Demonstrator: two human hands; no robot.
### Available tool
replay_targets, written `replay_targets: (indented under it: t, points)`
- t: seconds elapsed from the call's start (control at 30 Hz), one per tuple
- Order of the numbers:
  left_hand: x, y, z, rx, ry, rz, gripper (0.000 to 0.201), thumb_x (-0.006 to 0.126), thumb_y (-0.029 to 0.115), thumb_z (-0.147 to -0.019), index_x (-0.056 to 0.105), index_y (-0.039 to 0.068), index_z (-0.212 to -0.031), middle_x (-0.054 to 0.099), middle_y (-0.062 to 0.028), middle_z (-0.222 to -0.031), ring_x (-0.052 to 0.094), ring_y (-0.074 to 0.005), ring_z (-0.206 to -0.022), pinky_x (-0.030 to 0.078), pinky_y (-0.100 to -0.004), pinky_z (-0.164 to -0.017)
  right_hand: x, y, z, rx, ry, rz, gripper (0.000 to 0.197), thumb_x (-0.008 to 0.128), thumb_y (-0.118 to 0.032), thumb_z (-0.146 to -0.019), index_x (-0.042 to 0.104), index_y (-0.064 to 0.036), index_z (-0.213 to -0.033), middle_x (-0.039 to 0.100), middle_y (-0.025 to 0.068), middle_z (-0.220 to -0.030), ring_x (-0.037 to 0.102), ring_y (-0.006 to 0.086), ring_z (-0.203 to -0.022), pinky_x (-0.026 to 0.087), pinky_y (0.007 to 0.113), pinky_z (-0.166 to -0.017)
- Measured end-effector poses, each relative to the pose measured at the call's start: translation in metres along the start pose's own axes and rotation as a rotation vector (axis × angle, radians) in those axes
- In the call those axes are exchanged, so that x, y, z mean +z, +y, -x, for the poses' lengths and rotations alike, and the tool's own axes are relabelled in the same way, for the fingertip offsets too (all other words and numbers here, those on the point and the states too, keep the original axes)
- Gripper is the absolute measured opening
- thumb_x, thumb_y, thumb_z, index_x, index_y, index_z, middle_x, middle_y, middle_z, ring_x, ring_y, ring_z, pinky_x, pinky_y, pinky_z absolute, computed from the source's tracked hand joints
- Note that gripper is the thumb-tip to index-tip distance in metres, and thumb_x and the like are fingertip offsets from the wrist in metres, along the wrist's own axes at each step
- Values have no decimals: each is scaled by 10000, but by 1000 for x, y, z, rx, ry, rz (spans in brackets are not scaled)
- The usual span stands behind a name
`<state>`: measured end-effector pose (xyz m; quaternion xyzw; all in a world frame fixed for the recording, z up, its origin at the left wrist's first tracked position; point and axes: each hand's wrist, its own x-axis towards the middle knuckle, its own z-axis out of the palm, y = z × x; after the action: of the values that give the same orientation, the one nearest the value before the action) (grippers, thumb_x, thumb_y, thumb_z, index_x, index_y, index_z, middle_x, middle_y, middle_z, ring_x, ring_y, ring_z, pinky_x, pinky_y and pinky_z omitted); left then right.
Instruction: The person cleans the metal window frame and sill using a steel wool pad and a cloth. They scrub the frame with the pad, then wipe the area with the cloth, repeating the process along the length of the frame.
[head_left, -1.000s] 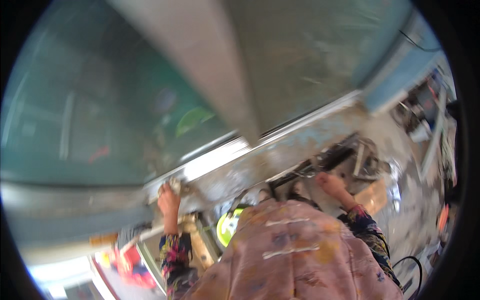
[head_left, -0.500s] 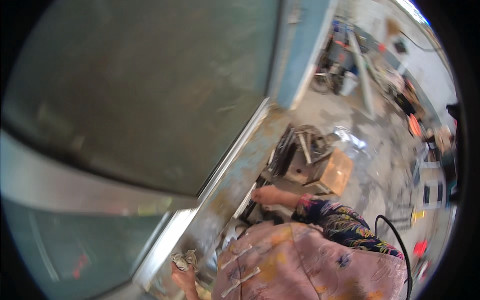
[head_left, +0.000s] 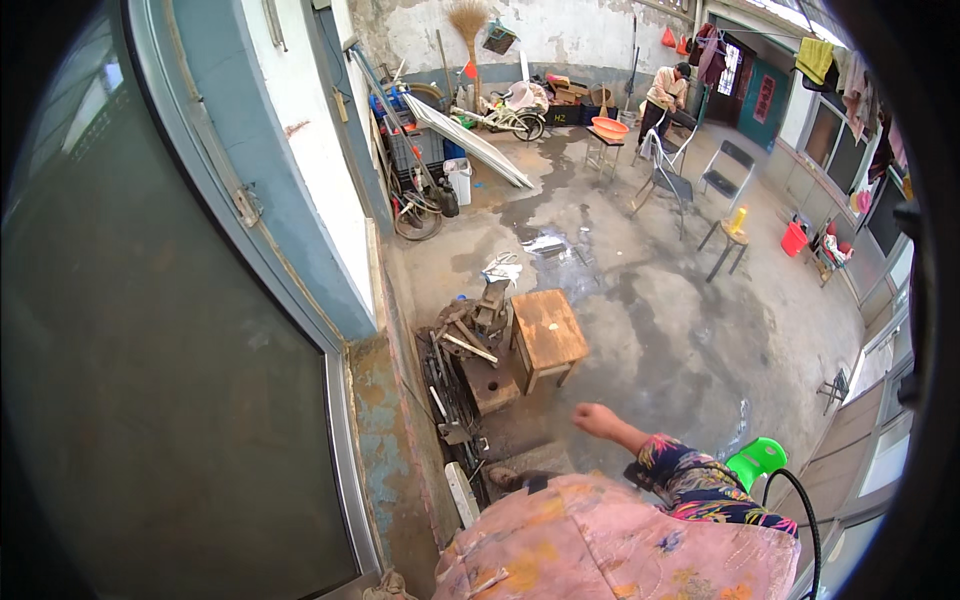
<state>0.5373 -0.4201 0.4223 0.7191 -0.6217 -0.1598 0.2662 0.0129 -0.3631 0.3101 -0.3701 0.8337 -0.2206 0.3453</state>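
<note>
My right hand [head_left: 597, 418] hangs in front of me with its fingers curled into a loose fist, and nothing shows in it. It is nearest to a small wooden stool [head_left: 549, 330], which stands just beyond it without touching. At the lower edge a piece of crumpled greyish cloth [head_left: 388, 588] peeks in beside the window sill [head_left: 385, 440]. My left hand is out of the picture there, so its hold on the cloth is hidden. The large dark window pane [head_left: 200, 400] in its metal frame fills the left side.
Beside the stool, a hammer [head_left: 470, 345] and a bench vise [head_left: 491, 303] sit on a cluttered block. A green plastic chair [head_left: 757, 460] stands to my right. Farther off are folding chairs [head_left: 727, 170], a red bucket [head_left: 794, 239], a small bicycle [head_left: 515, 118] and another person [head_left: 664, 100].
My view has swung from the window toward the yard. My left hand, which was holding the cloth, has left the picture. My right hand has moved away from the sill to the right.
</note>
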Motion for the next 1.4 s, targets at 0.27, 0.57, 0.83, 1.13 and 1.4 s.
replay_targets:
  t: [0.27,0.57,0.83,1.13,1.4]
  points:
    - [-18,-9,11,-65,13,-208,359,739,334,-754,626,105,-1007,668,-76,-898,609,-201,-805,481,-360,-663,52,-32,4,-224,-130,231,271,550,-351,-858,645,-108,-933,667,143,-902,624,342,-860,491,415,-760]
    - [-39,-44,36,-77,268,-85,488,777,346,-672,597,31,-999,656,-178,-902,647,-372,-792,526,-455,-694,79,-124,9,-619,-369,263,191,595,-301,-851,632,-130,-928,675,124,-860,648,306,-828,512,400,-731]
    - [-78,-82,188,-260,384,-355,419,584,57,-695,524,53,-1109,619,-161,-1013,643,-372,-773,519,-476,-648,160,-177,59,-938,-863,172,61,594,-87,-858,592,-51,-907,618,63,-789,578,139,-743,485,286,-710]
    - [-188,-165,391,-1103,508,-624,290,670,236,-744,525,93,-951,647,-159,-876,639,-388,-712,509,-477,-600,224,-229,134,-1100,-1241,337,87,559,-123,-880,581,-45,-913,571,49,-708,548,129,-655,462,288,-631]
    - [-177,-117,313,-772,677,-403,451,762,247,-696,541,89,-1057,653,-145,-800,646,-322,-664,518,-407,-568,249,-222,131,-782,-1339,316,68,559,-102,-870,593,-44,-857,576,8,-704,542,94,-635,463,254,-596]
